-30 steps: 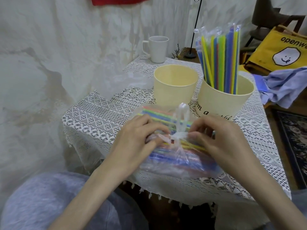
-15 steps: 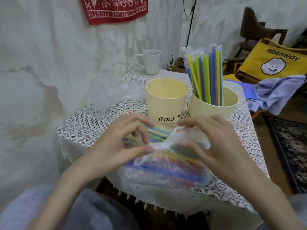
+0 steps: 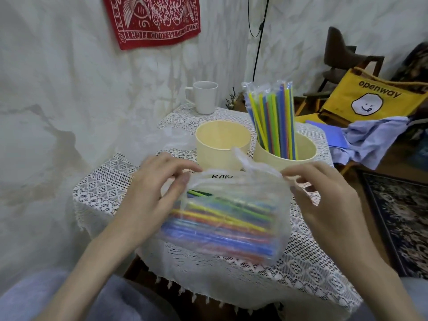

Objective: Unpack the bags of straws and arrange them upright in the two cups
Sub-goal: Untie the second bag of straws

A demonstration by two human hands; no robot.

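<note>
A clear plastic bag of coloured straws (image 3: 227, 223) lies across the near part of the lace-covered table (image 3: 305, 274). My left hand (image 3: 150, 193) pinches the bag's left top edge and my right hand (image 3: 324, 200) pinches its right top edge, spreading the mouth of the bag wide. Behind the bag stand two cream cups. The left cup (image 3: 222, 147) holds nothing. The right cup (image 3: 298, 156) holds a bundle of wrapped straws (image 3: 273, 121) standing upright.
A white mug (image 3: 205, 97) stands at the table's far edge by the wall. A chair with a yellow bag (image 3: 370, 100) and blue cloth (image 3: 375, 137) sits to the right. A dark patterned rug (image 3: 398, 218) covers the floor on the right.
The knot at the top of the bag has come undone. My hands have moved apart, pulling the bag's mouth open. The view has tilted up a little.
</note>
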